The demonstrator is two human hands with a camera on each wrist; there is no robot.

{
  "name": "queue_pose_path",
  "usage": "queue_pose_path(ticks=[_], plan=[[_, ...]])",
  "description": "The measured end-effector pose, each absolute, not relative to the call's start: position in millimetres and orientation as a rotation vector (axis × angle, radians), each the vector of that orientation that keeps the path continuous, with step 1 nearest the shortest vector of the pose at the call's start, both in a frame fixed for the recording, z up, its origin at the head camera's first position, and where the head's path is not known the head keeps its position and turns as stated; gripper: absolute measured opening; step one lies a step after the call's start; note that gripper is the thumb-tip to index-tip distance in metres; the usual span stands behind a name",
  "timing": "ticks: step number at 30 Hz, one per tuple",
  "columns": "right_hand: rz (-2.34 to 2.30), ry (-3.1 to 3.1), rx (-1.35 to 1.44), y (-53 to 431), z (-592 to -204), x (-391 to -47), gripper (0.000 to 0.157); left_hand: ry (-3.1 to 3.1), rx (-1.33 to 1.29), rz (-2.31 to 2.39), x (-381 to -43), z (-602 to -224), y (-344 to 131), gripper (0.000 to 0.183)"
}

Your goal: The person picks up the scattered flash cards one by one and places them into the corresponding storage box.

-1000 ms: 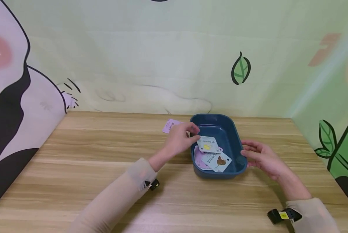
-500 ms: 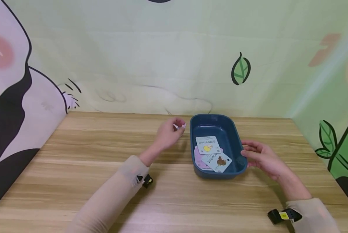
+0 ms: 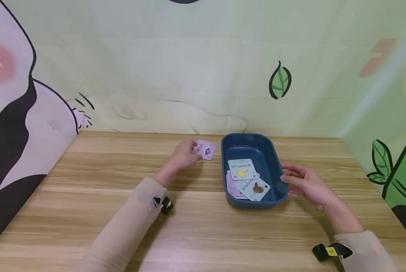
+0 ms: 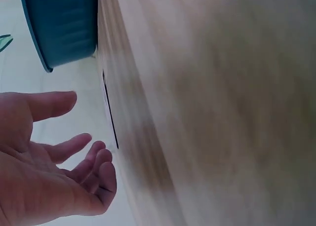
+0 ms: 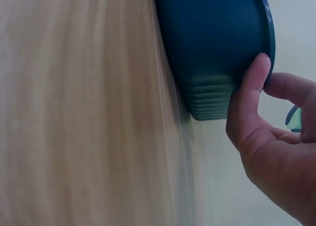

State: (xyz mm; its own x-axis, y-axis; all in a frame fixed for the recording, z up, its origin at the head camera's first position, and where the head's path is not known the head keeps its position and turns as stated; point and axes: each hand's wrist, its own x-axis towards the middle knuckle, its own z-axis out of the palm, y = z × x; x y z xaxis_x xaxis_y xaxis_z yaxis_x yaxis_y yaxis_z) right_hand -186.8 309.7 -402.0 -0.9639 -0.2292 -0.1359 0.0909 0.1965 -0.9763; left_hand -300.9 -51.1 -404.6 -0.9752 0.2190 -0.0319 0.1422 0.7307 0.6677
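Note:
In the head view my left hand (image 3: 186, 155) is at a purple "shoes" card (image 3: 207, 150) on the table, left of a dark blue box. In the left wrist view its thumb and fingers (image 4: 71, 146) stand apart, with the card (image 4: 109, 110) lying flat beyond them. The right hand (image 3: 305, 185) pinches the right side of the blue box (image 3: 254, 205) near its rim; from the right wrist one digit (image 5: 256, 70) lies along the outer wall. Inside the box a "grapefruit" card (image 3: 242, 169) overlaps a coconut card (image 3: 253, 189), over purple card stock (image 3: 233, 185).
The wooden table (image 3: 104, 170) meets a printed wall cloth (image 3: 175, 75) just behind the box and the loose card. Both forearms, in pale sleeves (image 3: 121, 223) with black wrist devices, reach in from the front.
My left hand has moved left from over the box to the "shoes" card. It covered most of that card half a second ago; now the printed face shows. The right hand stays put.

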Motion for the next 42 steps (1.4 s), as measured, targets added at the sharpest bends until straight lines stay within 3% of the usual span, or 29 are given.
queue_pose_path(ticks=[10,42], plan=[[-1.847,2.22,-0.123,309,-402,-187,0.059,2.824,0.324,0.6,-297,-399,-56,0.062],[-1.843,2.213,-0.15,310,-403,-188,0.058,2.894,0.597,0.316,-249,-391,-86,0.038]])
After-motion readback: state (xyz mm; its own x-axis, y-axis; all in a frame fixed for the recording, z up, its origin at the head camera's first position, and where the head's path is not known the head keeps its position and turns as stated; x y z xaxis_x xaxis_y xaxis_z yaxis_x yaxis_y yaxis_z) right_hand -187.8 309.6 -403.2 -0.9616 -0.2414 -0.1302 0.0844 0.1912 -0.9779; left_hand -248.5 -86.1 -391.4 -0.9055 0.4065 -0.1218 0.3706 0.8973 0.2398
